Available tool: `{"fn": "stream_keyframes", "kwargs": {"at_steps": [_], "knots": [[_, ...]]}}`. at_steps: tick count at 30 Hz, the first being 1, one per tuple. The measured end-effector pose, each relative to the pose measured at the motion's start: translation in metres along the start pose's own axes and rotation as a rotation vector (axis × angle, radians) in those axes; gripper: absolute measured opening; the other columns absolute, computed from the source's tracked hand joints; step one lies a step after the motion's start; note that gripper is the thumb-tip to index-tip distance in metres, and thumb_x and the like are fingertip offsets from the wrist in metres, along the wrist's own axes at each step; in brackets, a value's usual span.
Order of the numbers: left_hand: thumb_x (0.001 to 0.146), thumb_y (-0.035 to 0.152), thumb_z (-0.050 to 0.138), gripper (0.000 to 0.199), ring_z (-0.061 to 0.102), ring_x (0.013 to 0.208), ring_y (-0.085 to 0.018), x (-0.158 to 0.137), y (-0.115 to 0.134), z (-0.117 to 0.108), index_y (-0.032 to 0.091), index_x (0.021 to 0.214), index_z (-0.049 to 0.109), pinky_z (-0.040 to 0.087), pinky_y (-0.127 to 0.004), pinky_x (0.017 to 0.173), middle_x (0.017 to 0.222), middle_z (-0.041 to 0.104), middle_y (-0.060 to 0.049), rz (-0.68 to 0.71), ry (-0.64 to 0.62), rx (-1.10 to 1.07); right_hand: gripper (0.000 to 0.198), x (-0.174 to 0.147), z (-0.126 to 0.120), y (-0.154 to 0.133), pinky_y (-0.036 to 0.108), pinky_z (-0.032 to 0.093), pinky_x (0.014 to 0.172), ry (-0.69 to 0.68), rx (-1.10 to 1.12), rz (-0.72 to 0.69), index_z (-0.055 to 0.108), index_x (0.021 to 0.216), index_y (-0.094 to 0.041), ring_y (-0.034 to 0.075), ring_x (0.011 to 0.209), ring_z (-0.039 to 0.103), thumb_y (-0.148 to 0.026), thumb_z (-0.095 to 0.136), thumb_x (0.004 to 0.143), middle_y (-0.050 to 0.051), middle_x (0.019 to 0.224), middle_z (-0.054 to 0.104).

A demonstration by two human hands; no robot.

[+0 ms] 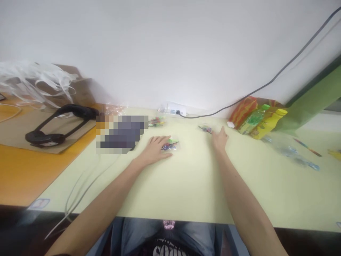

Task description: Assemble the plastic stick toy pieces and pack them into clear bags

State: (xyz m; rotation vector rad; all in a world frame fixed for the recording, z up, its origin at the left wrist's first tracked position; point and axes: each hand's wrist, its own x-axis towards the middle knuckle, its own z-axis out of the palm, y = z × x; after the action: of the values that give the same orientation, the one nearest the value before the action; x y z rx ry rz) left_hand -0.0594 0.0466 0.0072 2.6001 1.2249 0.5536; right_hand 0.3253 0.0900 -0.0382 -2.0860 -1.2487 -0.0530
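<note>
My left hand (157, 148) lies over the table with its fingers spread. Thumb and fingertips reach around a small clear packet (170, 145) with green, blue and red contents, partly hidden by the fingers. To the right, my right hand (220, 139) is blurred, one finger pointing away from me. A second small packet (205, 128) with multicoloured contents meets the left side of that hand; whether the fingers grip it is unclear. Farther back, another colourful packet (157, 121) lies beside a pixelated dark object (124, 133).
At the right stand a green-capped bottle (257, 117), a yellow bottle (269, 122) and a red-orange bag (242, 110). Clear plastic wrapping (290, 151) lies nearer. A power strip (174, 108) with a black cable sits by the wall. Left are a black headband-like frame (62, 124) and white cables (80, 186).
</note>
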Motion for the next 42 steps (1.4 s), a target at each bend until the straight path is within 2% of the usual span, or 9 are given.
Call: {"fn": "stream_keyframes", "kwargs": {"at_steps": [4,7,10,14,20,24,28,34,42], "knots": [[0.084,0.068,0.067,0.088,0.035,0.147,-0.037,0.0,-0.004,-0.001,0.03,0.158,0.036,0.029,-0.054,0.12,0.161,0.039,-0.012,0.003,0.002,-0.012,0.062,-0.011,0.004,-0.01,0.068,0.021,0.114,-0.101,-0.172,-0.122,0.035,0.16,-0.031,0.043,0.152,0.014,-0.048,0.037,0.1,0.012,0.17,0.021],[0.082,0.071,0.067,0.094,0.037,0.146,-0.037,0.0,-0.007,-0.002,0.027,0.158,0.035,0.028,-0.054,0.12,0.158,0.043,-0.014,-0.005,-0.016,-0.007,0.057,-0.016,0.006,-0.014,0.071,0.018,0.115,-0.216,-0.295,-0.22,0.039,0.159,-0.032,0.041,0.155,0.01,-0.042,0.032,0.103,0.01,0.169,0.025],[0.083,0.069,0.066,0.089,0.046,0.139,-0.036,0.0,-0.008,-0.003,0.025,0.156,0.04,0.033,-0.052,0.117,0.149,0.053,-0.014,0.013,-0.024,-0.003,0.058,-0.015,0.006,-0.014,0.072,0.021,0.114,-0.243,-0.333,-0.181,0.036,0.16,-0.03,0.04,0.154,0.017,-0.04,0.029,0.103,0.013,0.165,0.033],[0.084,0.063,0.069,0.081,0.052,0.131,-0.035,-0.001,-0.002,-0.006,0.026,0.152,0.046,0.039,-0.049,0.112,0.142,0.058,-0.013,0.055,-0.013,-0.034,0.06,-0.015,0.004,-0.013,0.072,0.021,0.114,-0.198,-0.329,-0.102,0.035,0.161,-0.027,0.042,0.153,0.021,-0.039,0.029,0.103,0.017,0.164,0.034],[0.084,0.057,0.072,0.078,0.054,0.126,-0.033,-0.001,0.006,-0.01,0.026,0.151,0.048,0.044,-0.046,0.109,0.138,0.061,-0.011,0.07,-0.034,-0.07,0.066,-0.032,-0.005,-0.028,0.074,0.017,0.112,0.017,-0.322,-0.142,0.026,0.163,-0.023,0.045,0.154,0.005,-0.038,0.037,0.1,0.02,0.169,0.017],[0.085,0.05,0.074,0.077,0.052,0.129,-0.031,-0.008,0.015,-0.023,0.029,0.154,0.044,0.046,-0.044,0.109,0.137,0.063,-0.009,0.137,-0.06,-0.107,0.062,-0.067,-0.019,-0.04,0.067,0.023,0.112,-0.014,-0.203,-0.321,0.035,0.157,-0.019,0.041,0.15,0.019,-0.039,0.04,0.099,0.021,0.162,0.03],[0.085,0.042,0.073,0.074,0.052,0.128,-0.031,-0.021,0.037,-0.055,0.033,0.153,0.044,0.048,-0.043,0.106,0.132,0.064,-0.008,0.166,-0.113,-0.063,0.044,-0.104,-0.037,-0.052,0.055,0.032,0.108,-0.113,0.102,-0.527,0.052,0.14,-0.024,0.034,0.135,0.041,-0.04,0.04,0.101,0.016,0.142,0.053],[0.081,0.035,0.07,0.077,0.054,0.124,-0.035,-0.021,0.075,-0.102,0.034,0.153,0.043,0.053,-0.042,0.09,0.121,0.066,-0.01,0.159,-0.24,0.099,0.032,-0.119,-0.054,-0.07,0.049,0.034,0.106,-0.171,0.414,-0.467,0.057,0.123,-0.024,0.029,0.119,0.051,-0.041,0.04,0.103,0.01,0.124,0.063],[0.084,0.038,0.065,0.07,0.055,0.122,-0.037,-0.011,0.1,-0.114,0.033,0.151,0.046,0.049,-0.047,0.099,0.121,0.066,-0.012,0.267,-0.315,0.18,0.029,-0.115,-0.06,-0.067,0.047,0.034,0.105,-0.265,0.467,-0.48,0.06,0.117,-0.024,0.028,0.115,0.054,-0.04,0.04,0.104,0.009,0.116,0.068]]}}
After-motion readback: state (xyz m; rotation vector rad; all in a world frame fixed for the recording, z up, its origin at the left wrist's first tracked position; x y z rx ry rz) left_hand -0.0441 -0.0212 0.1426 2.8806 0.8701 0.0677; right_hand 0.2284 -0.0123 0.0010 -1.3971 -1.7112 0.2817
